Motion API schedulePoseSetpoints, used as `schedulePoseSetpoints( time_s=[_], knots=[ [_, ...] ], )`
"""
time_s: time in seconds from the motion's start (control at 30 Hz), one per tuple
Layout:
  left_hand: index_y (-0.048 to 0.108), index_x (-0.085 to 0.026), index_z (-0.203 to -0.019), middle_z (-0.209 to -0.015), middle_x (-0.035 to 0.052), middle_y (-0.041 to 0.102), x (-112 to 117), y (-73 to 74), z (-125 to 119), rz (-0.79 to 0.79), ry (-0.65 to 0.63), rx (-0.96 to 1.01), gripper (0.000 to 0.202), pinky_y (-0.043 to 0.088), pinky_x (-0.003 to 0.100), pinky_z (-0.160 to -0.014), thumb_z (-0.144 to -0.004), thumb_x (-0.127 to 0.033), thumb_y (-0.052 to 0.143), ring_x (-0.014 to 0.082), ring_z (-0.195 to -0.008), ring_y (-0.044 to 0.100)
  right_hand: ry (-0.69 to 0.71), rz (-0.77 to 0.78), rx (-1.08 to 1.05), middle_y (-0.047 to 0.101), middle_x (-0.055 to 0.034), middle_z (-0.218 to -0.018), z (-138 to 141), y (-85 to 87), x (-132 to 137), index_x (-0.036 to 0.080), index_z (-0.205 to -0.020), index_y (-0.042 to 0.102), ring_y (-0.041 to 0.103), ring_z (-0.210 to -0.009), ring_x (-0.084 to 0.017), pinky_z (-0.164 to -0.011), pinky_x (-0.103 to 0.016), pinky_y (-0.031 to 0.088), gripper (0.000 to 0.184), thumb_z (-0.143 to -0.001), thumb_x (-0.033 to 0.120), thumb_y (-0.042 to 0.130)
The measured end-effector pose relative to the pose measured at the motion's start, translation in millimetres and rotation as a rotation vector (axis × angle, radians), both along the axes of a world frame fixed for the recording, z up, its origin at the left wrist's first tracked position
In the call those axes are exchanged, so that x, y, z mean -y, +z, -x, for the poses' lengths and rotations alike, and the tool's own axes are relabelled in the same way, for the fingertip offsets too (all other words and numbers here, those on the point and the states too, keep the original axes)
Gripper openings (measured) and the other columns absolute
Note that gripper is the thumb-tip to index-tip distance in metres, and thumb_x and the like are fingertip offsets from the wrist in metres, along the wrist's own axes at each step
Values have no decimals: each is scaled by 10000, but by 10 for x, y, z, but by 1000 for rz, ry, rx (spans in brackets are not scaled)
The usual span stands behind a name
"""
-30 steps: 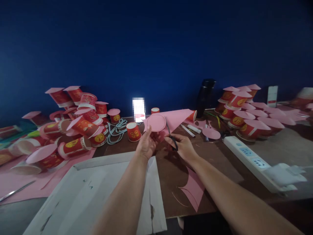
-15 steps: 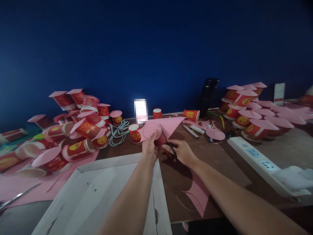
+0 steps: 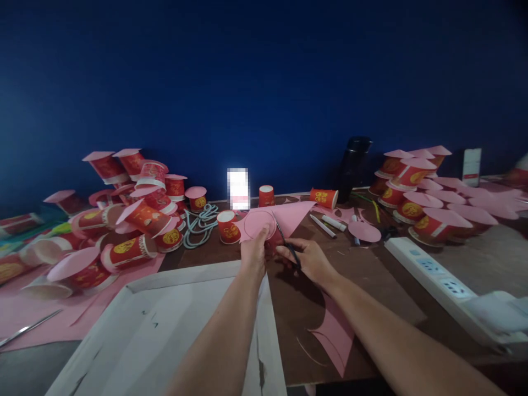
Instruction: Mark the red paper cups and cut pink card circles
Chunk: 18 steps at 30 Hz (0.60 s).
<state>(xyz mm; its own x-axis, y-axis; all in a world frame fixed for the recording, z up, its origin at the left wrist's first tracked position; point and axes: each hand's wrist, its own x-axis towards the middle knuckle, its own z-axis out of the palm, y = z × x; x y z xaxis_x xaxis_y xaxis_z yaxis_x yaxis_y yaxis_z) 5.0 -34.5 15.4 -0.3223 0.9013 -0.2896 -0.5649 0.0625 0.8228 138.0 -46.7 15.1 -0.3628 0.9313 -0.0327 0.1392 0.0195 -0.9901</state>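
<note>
My left hand (image 3: 253,252) pinches a pink paper sheet (image 3: 289,214) that has a circle drawn on it, and holds it up over the brown table (image 3: 371,275). My right hand (image 3: 307,258) grips dark scissors (image 3: 284,237), whose blades point up into the sheet beside the circle. A red paper cup (image 3: 228,226) stands just left of the sheet.
A heap of red cups with pink paper discs (image 3: 124,214) lies at the left, another group (image 3: 416,187) at the right. A white power strip (image 3: 429,275) runs along the right. Pens (image 3: 330,223), a pink offcut (image 3: 336,335), a white board (image 3: 165,330) and a black bottle (image 3: 352,165) are nearby.
The pink sheet has come down from its raised position towards the table, and both hands have stayed on it with the scissors working at the circle.
</note>
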Motion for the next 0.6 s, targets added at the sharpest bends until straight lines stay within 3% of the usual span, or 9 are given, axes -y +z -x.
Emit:
schedulePoseSetpoints(
  time_s=[0.13,0.23,0.43,0.6],
  knots=[
    [596,-128,-687,-442,-35,487,-13,-21,8,36,1,-12,349,400,267,-358,-557,-382,797,122,-349,469,4,-6,1,555,26,-567,-3,-16,-12,182,-899,695,464,-480,-101,-389,-202,347,481,-702,618,648],
    [599,-119,-676,-465,-11,526,-41,-69,16,35,-3,-13,355,405,274,-365,-568,-397,790,129,-358,484,-2,-27,-16,581,12,-588,-1,-12,-16,169,-867,693,475,-491,-101,-414,-207,354,471,-689,605,668],
    [673,-92,-869,-729,75,692,-70,-112,25,-86,59,-9,444,532,295,-558,-545,-360,817,170,-589,644,-36,-26,-23,535,34,-530,4,28,0,163,-775,678,446,-446,-86,-410,-216,342,451,-656,598,699],
    [674,-80,-886,-704,61,683,-70,-99,33,-74,52,-3,475,526,287,-524,-526,-349,827,147,-530,614,-33,-12,-11,524,40,-532,-3,17,-10,171,-767,664,439,-417,-83,-376,-212,326,427,-662,584,698]
  ],
)
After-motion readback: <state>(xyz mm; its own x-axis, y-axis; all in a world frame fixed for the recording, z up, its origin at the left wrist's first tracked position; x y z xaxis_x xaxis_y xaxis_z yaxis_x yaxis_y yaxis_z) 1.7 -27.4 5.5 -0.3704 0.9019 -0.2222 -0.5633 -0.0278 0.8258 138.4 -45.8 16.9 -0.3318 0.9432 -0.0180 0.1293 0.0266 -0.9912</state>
